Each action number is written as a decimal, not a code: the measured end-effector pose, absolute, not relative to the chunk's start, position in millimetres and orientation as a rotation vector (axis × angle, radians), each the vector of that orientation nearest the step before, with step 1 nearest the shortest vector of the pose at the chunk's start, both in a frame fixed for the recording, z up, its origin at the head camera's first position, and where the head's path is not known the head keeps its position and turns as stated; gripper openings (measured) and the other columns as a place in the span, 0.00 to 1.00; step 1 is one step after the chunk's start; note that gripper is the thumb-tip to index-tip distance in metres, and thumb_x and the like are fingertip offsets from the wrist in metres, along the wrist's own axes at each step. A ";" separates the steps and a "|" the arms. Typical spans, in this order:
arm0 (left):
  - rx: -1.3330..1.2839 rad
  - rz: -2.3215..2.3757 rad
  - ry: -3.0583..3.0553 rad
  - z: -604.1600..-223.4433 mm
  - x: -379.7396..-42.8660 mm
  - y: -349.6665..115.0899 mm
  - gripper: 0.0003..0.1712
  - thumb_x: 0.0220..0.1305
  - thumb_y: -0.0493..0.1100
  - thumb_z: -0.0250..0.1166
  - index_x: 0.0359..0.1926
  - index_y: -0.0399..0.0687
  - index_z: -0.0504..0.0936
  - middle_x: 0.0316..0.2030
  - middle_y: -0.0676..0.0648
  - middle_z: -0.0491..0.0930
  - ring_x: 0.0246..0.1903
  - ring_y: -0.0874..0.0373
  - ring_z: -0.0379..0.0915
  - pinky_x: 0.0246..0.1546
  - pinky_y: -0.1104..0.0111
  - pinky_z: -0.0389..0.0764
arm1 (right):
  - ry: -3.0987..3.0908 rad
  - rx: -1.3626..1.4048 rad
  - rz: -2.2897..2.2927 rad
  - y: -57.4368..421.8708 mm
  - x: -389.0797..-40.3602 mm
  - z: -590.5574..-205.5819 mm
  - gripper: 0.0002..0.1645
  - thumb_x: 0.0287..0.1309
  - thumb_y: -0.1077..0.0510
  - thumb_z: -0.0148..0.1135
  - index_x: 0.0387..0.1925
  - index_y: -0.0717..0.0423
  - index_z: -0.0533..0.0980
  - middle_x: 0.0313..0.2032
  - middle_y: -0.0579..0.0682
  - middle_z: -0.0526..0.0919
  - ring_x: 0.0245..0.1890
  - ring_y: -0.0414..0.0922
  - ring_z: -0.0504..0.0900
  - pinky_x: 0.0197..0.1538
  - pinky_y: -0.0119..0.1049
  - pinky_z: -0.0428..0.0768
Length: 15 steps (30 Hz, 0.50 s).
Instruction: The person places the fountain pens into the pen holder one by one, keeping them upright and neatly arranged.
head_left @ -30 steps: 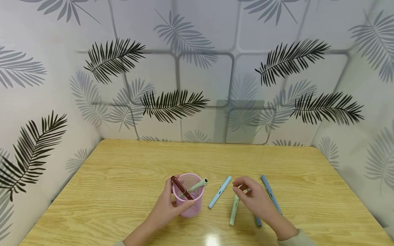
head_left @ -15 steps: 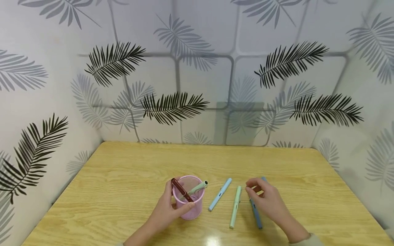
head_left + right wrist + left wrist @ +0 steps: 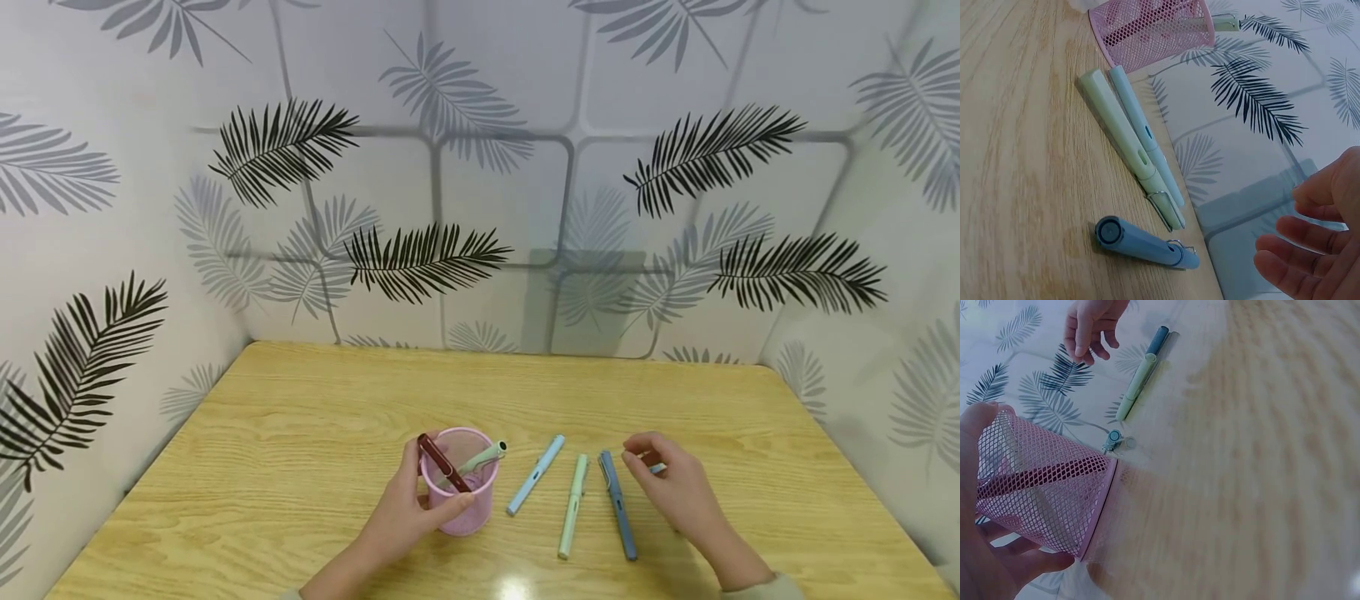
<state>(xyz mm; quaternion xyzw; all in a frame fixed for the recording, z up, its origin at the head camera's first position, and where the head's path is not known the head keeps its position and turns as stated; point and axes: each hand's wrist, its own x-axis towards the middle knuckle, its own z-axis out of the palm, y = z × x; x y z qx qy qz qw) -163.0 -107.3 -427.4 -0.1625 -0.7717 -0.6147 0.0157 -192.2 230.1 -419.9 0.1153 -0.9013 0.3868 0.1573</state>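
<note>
My left hand (image 3: pixel 408 508) grips a pink mesh pen cup (image 3: pixel 468 518), thumb at its near side. A dark red pen (image 3: pixel 444 463) and a pale green pen (image 3: pixel 480 458) lean inside the cup. On the table lie a light blue pen (image 3: pixel 536 475), a light green pen (image 3: pixel 573 508) and a dark blue pen (image 3: pixel 618 508), side by side. My right hand (image 3: pixel 678 487) is just right of the dark blue pen, fingers loosely bent with nothing between them in the right wrist view. A blue piece (image 3: pixel 657 468) shows behind its fingers, mostly hidden.
The wood-grain table (image 3: pixel 315 417) ends at a pale wall (image 3: pixel 495 200) with leaf patterns behind it. Side walls with the same pattern stand left and right.
My right hand has moved right, from over the light green pen to past the dark blue pen, uncovering both. My left hand keeps its grip on the pen cup.
</note>
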 end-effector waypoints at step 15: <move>-0.537 -1.917 -2.389 -428.2 -164.4 -107.9 0.42 0.52 0.44 0.72 0.63 0.44 0.57 0.55 0.39 0.68 0.52 0.45 0.69 0.41 0.64 0.80 | -2.738 0.174 1.034 255.2 -201.5 -429.0 0.16 0.60 0.59 0.60 0.47 0.65 0.75 0.39 0.54 0.80 0.34 0.47 0.79 0.28 0.32 0.77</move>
